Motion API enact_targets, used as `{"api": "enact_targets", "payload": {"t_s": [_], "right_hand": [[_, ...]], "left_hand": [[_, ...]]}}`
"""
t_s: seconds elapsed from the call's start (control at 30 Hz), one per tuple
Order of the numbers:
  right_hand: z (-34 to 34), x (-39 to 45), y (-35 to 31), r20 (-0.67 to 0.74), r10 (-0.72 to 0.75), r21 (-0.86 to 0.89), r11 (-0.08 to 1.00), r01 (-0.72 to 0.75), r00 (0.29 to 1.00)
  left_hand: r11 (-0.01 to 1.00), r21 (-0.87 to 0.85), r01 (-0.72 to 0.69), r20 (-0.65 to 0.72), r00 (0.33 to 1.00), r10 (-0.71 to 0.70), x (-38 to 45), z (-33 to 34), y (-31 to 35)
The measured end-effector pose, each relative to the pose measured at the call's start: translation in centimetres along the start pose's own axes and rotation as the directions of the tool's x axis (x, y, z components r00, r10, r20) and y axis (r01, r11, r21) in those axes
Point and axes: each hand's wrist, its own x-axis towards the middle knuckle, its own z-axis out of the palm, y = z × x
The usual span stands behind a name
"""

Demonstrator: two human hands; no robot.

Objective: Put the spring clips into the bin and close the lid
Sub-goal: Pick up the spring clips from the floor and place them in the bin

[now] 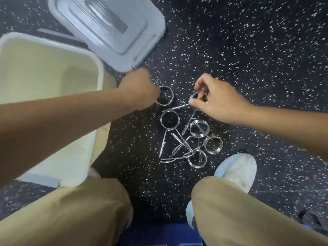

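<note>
Spring clips [188, 139]: chrome, coil ring with two handles each, loose heap at 6 o'clock from my hands, on the floor between my knees, well apart from nothing but each other, several tangled.

Floor [248, 50]: dark, white-flecked; bears everything.

Bin [85, 55]: cream, open, at 9 o'clock from the heap, interior looks empty where visible. I judge it set close so each clip needs only a short carry.

Lid [110, 29]: grey, off the bin, lying at 11 o'clock, clear of the opening until loading ends.

Left hand [140, 89]: closed around one clip's handles, its ring [165, 95] jutting toward 3 o'clock.

Right hand [213, 100]: fingertips pinched on another clip [194, 96], lifted off the heap's 12 o'clock edge; one handle trails down-left.

Task stage, my estimate: early; most clips unloaded.
</note>
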Motion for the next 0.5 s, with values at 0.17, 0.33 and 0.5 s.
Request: {"api": "enact_targets", "payload": {"t_s": [0.17, 0.33, 0.5], "right_hand": [[1.7, 0.9, 0.9, 0.032, -0.173, -0.299, 0.938, 0.175, 0.984], [2.1, 1.6, 1.3, 0.027, -0.220, -0.404, 0.890, 0.212, 0.975], [2.0, 2.1, 0.9, 0.021, -0.171, -0.519, 0.840, 0.158, 0.985]], "left_hand": [[0.987, 0.159, -0.006, 0.089, 0.996, -0.008, 2.0, 2.5, -0.4], [0.997, 0.043, 0.057, -0.039, 0.998, -0.056, 3.3, 3.6, -1.7], [0.965, -0.169, 0.199, -0.056, 0.976, -0.211, 2.8, 4.5, -2.5]]}}
